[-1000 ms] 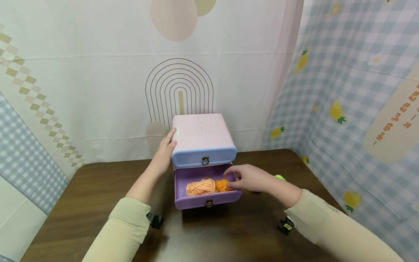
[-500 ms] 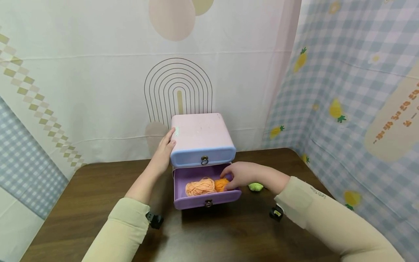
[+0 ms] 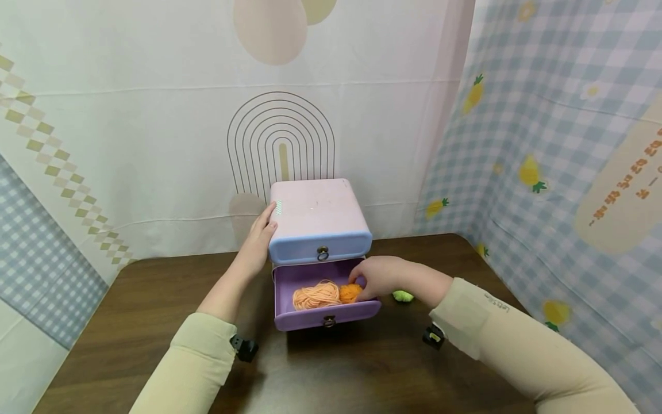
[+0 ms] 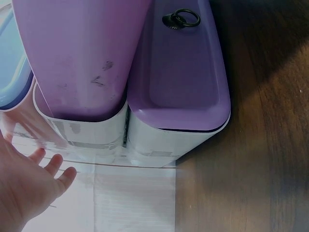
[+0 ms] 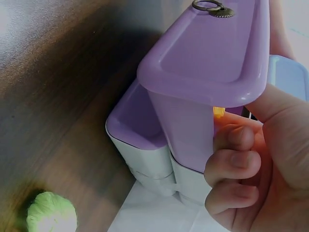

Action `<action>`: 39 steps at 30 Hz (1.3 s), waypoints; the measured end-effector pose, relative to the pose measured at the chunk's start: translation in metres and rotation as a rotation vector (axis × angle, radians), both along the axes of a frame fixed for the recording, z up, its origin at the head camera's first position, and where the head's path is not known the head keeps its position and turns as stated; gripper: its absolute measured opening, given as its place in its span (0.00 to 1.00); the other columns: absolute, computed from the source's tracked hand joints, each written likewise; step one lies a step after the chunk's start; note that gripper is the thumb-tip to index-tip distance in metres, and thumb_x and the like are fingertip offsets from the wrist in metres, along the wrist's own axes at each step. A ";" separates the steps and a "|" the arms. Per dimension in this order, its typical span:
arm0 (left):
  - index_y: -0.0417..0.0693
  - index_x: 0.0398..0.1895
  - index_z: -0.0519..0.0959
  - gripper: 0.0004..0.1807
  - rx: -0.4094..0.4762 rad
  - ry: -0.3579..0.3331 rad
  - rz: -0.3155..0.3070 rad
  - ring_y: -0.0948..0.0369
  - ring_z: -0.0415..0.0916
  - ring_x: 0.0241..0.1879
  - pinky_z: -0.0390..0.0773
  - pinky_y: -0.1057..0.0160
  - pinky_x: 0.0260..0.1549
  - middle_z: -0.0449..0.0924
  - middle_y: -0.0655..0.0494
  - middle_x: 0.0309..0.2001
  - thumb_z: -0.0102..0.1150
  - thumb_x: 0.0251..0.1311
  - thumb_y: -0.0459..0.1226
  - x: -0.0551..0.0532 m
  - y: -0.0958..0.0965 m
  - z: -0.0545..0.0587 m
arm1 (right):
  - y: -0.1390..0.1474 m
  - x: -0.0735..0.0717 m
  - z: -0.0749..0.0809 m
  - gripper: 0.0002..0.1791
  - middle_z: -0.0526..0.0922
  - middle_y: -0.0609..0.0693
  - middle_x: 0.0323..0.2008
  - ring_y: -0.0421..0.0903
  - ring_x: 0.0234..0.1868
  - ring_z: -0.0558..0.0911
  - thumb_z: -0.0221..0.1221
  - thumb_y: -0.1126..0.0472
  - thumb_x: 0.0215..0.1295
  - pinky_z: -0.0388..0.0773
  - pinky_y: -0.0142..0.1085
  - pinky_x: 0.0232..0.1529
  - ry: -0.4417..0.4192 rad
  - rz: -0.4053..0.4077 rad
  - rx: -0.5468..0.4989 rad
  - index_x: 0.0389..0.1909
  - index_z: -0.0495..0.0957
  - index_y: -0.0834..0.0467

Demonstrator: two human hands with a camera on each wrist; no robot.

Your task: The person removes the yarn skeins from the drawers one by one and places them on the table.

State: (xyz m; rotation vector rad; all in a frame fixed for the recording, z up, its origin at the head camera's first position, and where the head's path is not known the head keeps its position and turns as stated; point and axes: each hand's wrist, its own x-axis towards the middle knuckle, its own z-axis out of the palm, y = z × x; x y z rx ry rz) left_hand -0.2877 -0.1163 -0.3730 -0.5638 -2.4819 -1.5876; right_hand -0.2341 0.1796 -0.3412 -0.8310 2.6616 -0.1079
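Note:
A small stacked drawer cabinet [image 3: 315, 207] stands at the back of the table, pale pink on top. Its purple middle drawer [image 3: 289, 320] is pulled out under a closed blue drawer [image 3: 295, 251]. Inside lie a peach yarn skein [image 3: 315, 295] and, at the right, an orange ball of yarn [image 3: 350, 294]. My right hand [image 3: 384, 277] reaches over the drawer's right wall and pinches the orange yarn between thumb and fingers; in the right wrist view the drawer hides most of it. With relaxed fingers, my left hand [image 3: 257, 244] rests against the cabinet's left side.
A green ball of yarn [image 3: 403, 296] lies on the brown table [image 3: 207, 299] right of the drawer, near my right forearm. Below the pulled-out one is another purple drawer [image 4: 181, 67], closed. A patterned cloth [image 3: 155, 144] hangs right behind the cabinet.
My right hand has shifted slightly left and its fingers have closed in on the orange yarn. The green ball shows more as the forearm moved. My left hand stays put.

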 end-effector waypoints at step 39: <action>0.60 0.80 0.49 0.32 -0.017 -0.001 0.008 0.45 0.41 0.76 0.45 0.37 0.69 0.44 0.42 0.78 0.32 0.76 0.52 0.000 0.000 0.000 | 0.023 0.003 0.008 0.19 0.72 0.44 0.20 0.40 0.22 0.69 0.73 0.56 0.55 0.67 0.34 0.25 -0.049 -0.110 -0.377 0.47 0.80 0.50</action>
